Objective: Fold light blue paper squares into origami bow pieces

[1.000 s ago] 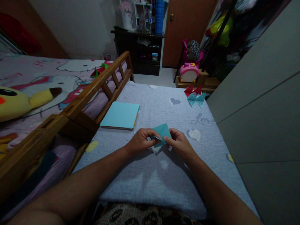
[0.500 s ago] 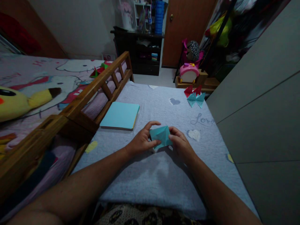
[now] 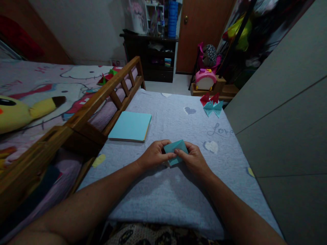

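A small folded teal paper piece (image 3: 176, 147) rests low over a pale blue blanket (image 3: 173, 190), pinched between both hands. My left hand (image 3: 154, 156) grips its left side with fingers curled round it. On the other side, my right hand (image 3: 194, 159) holds the paper with thumb and fingertips meeting near the middle. A stack of light blue square sheets (image 3: 130, 126) lies to the left and a little beyond the hands.
Finished red and teal folded shapes (image 3: 212, 104) sit at the far right of the blanket. A wooden bed rail (image 3: 112, 92) runs along the left, a grey cabinet (image 3: 286, 112) along the right. A yellow plush toy (image 3: 17, 114) lies on the neighbouring bed.
The paper has been pressed flatter and turned slightly. Both hands closed in, with the right thumb and fingers now reaching over the paper's middle.
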Demonstrator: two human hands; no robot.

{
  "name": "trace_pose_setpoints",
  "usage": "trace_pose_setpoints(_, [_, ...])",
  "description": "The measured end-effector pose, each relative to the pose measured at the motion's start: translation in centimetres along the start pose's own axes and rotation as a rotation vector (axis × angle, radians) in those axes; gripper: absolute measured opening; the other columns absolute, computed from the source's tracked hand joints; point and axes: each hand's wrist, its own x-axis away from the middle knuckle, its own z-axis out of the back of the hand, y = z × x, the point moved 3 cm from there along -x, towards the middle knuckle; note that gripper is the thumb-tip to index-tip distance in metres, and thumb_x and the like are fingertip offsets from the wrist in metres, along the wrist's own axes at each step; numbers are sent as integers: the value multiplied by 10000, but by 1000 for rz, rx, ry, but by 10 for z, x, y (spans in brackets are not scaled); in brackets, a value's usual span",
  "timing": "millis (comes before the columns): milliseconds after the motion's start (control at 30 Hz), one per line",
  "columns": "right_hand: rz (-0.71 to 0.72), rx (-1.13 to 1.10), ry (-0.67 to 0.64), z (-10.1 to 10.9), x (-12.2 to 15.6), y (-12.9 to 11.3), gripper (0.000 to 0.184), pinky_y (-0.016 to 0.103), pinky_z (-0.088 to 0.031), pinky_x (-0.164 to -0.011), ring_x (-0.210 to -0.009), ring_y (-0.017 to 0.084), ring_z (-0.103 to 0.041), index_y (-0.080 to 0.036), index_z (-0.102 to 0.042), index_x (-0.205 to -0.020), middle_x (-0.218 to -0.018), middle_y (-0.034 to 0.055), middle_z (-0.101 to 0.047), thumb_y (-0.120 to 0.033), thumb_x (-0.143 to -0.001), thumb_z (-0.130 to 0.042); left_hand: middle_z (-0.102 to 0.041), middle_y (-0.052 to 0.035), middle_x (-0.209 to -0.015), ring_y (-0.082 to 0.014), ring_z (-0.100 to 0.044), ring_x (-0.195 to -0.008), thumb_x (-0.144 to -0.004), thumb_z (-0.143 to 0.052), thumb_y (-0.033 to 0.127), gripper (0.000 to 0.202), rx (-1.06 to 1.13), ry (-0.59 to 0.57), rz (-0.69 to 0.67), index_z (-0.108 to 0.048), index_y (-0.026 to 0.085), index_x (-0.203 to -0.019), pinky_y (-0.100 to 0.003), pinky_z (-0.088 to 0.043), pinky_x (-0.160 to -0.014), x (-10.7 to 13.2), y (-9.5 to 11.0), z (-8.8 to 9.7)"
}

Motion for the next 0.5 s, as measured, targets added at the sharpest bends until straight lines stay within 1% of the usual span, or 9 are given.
trace_pose_setpoints(133, [-11, -9, -16, 1, 0, 3, 195, 248, -411, -560, -589, 116, -503, -171, -705, -824, -683, -6, -600, -364, -798, -717, -557, 30, -592, -73, -507, -488, -763, -758, 423, 339, -24, -12, 36, -594, 126, -767, -175, -393, -454, -1, 0, 2])
trace_pose_setpoints(267, [-28, 43, 12, 2, 0, 3, 209, 238, -378, -521, -554, 108, -468, -175, -662, -722, -626, -23, -558, -365, -752, -745, -516, 38, -538, -68, -459, -470, -742, -757, 447, 368, -61, -16, 47, -581, 127, -693, -170, -333, -440, -1, 0, 2])
trace_pose_setpoints(367, [-33, 64, 27, 2, 0, 0, 263, 236, -347, -499, -532, 104, -439, -174, -630, -651, -580, -30, -520, -394, -739, -745, -500, 39, -547, -63, -429, -485, -728, -756, 437, 364, -95, -47, 46, -586, 122, -660, -172, -308, -452, -1, 1, 2])
trace_pose_setpoints(500, [-37, 67, 52, 2, 1, -6, 311, 240, -306, -484, -511, 97, -396, -176, -609, -606, -543, -37, -472, -428, -755, -714, -489, 44, -557, -63, -406, -498, -737, -740, 407, 330, -118, -101, 46, -587, 128, -648, -176, -290, -458, -1, 3, 1])
